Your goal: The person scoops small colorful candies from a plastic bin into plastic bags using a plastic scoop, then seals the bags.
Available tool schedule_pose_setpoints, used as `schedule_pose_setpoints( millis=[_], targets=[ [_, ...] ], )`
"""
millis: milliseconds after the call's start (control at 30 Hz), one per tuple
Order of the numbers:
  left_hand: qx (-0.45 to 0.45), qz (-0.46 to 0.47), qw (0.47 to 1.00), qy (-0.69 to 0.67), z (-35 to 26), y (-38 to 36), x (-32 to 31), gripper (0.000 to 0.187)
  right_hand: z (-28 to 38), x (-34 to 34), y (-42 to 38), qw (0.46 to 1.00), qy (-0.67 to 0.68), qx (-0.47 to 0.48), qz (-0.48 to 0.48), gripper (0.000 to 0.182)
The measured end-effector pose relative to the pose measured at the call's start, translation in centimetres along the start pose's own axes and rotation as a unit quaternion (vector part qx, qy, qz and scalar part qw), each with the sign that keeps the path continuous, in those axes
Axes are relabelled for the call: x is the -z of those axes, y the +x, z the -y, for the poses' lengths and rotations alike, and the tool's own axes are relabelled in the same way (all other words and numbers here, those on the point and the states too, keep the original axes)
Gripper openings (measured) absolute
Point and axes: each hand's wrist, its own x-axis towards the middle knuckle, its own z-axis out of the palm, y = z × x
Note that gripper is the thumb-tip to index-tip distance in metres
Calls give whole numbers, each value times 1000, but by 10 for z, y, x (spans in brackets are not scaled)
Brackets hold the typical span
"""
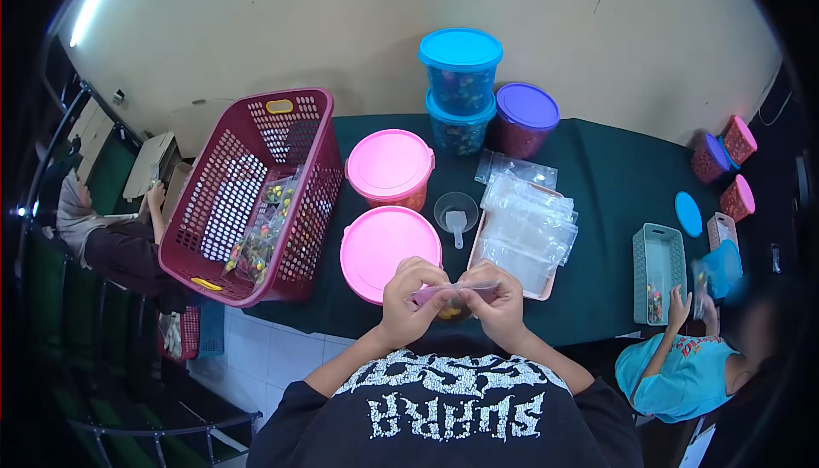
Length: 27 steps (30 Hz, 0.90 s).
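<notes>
My left hand (411, 303) and my right hand (497, 304) meet close to my chest, each pinching the top edge of a small clear plastic bag (452, 309). Yellowish pieces show low in the bag; my fingers hide much of it. Just beyond my left hand is a tub with a pink lid (391, 250). Ahead of my right hand, a stack of flat clear plastic bags (529, 229) lies on a tray (539, 294). Between them stands a clear round bowl (445, 203) with a white scoop (456, 225) in it.
A maroon basket (320, 212) holding filled bags (266, 238) stands left. Behind are another pink-lidded tub (390, 165), stacked blue-lidded tubs (461, 80) and a purple-lidded tub (526, 118). One person (682, 378) works at right beside a grey-green basket (646, 276), another (111, 229) at far left.
</notes>
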Motion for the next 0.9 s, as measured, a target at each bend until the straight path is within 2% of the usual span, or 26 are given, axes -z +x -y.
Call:
schedule_pose_setpoints(
  millis=[333,367,433,533,600,833,900],
  targets=[
    [-37,-31,997,65,-3,-7,-6,12,-4,-1,-4,1000,10,25,0,8],
    [-36,-32,997,66,-3,-7,-6,12,-6,0,-3,1000,17,22,-2,7],
    [-95,-45,986,126,-2,-5,-5,13,-11,2,-3,999,25,20,-4,7],
    [-99,-45,984,140,-1,-4,-6,12,-19,4,-4,998,58,-19,-32,6],
    [-98,-47,983,146,0,-6,-6,12,-20,10,-3,999,-15,12,-37,5],
    [-93,-48,982,160,-3,-7,-3,11,-22,21,-1,996,-61,37,-45,5],
    [-93,-47,981,165,-3,-8,-2,11,-22,22,-1,995,-58,33,-75,4]
  ],
)
